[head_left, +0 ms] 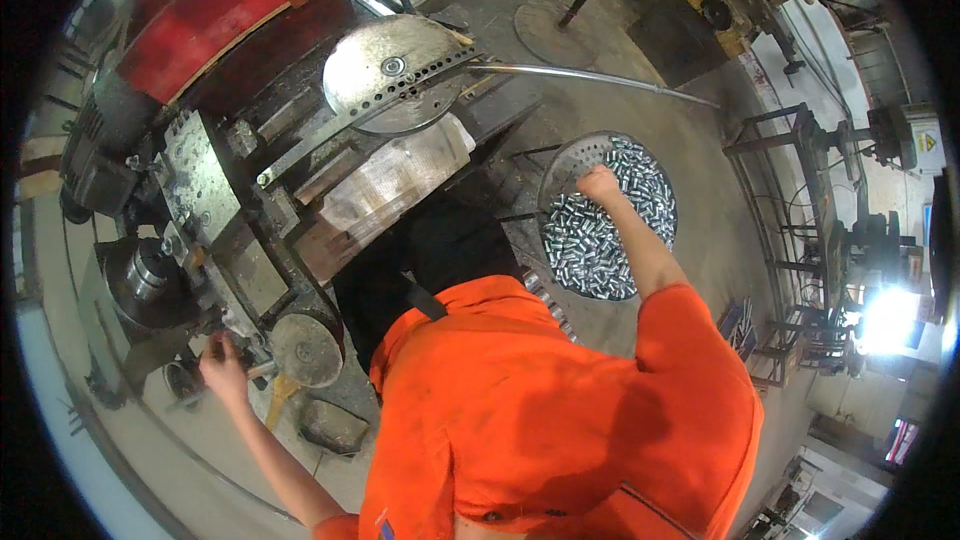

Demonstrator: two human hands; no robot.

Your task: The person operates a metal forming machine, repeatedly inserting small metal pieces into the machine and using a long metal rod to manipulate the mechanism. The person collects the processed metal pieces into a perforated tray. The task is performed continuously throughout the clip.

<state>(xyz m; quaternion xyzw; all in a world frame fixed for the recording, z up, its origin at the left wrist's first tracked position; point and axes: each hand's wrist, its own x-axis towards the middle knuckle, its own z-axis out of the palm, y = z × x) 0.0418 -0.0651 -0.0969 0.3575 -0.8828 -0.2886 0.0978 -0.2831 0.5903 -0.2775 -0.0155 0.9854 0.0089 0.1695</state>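
The two hands of the person are well apart from each other. The right hand (598, 183) is above the round pan (562, 168), with its fingers curled; I cannot tell if a piece is inside them. In this pan, at the person's right side, lie many small shiny metal cylinders (605, 245), heaped loosely. The left hand (222, 370) is at the machine (205, 180), near a round metal disc (307, 350), its fingers bent; whether they grip something, I cannot tell. In front of the person, a perforated bar (325, 135) crosses a large round plate (390, 45).
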